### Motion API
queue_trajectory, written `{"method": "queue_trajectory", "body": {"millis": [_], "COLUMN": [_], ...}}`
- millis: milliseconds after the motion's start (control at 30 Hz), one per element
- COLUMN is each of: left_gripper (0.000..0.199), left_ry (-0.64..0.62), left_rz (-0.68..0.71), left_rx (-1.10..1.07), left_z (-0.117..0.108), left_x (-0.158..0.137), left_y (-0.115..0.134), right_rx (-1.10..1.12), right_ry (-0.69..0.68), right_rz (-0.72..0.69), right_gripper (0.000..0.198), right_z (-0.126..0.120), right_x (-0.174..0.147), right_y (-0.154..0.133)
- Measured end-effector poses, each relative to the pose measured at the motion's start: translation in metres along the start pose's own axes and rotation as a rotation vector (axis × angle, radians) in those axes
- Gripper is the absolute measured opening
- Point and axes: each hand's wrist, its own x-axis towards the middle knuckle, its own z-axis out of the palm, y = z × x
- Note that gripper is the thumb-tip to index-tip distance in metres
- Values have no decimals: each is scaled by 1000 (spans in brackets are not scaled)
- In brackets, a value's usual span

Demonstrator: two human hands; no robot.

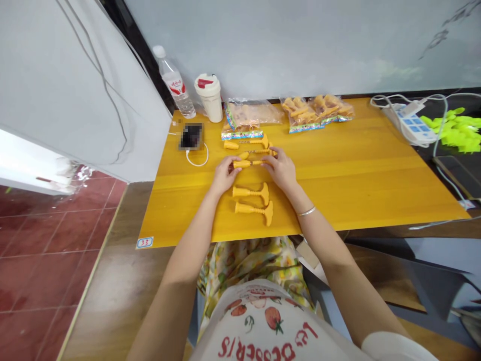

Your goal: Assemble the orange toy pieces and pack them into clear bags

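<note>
Both my hands are at one yellow plastic corkscrew near the middle of the table. My left hand (pixel 225 173) pinches its ribbed yellow sleeve (pixel 241 164) between thumb and fingers. My right hand (pixel 280 166) closes around the T-shaped handle end, which its fingers mostly hide. Between the hands the sleeve and screw lie in line. Just beyond are two more corkscrews with bare metal screws (pixel 250 142), with a loose sleeve (pixel 231 145) beside the farther one. Nearer to me lie two sheathed corkscrews, an upper one (pixel 250 191) and a lower one (pixel 252 209).
Clear bags of yellow parts (pixel 300 114) lie along the table's back. A water bottle (pixel 176 85), a white lidded cup (pixel 210 99) and a blurred-out device on a white cable stand at back left. A power strip (pixel 415 125) and bright green pieces (pixel 456 130) are at right.
</note>
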Motion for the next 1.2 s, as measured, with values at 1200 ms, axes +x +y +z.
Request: {"method": "queue_trajectory", "body": {"millis": [1200], "left_gripper": [47], "left_ry": [36], "left_rz": [-89], "left_rx": [-255], "left_z": [-2], "left_x": [-1], "left_y": [4], "right_rx": [1006], "right_ry": [-46], "right_rz": [250], "right_gripper": [69], "right_z": [9], "right_x": [-3], "right_y": [-12]}}
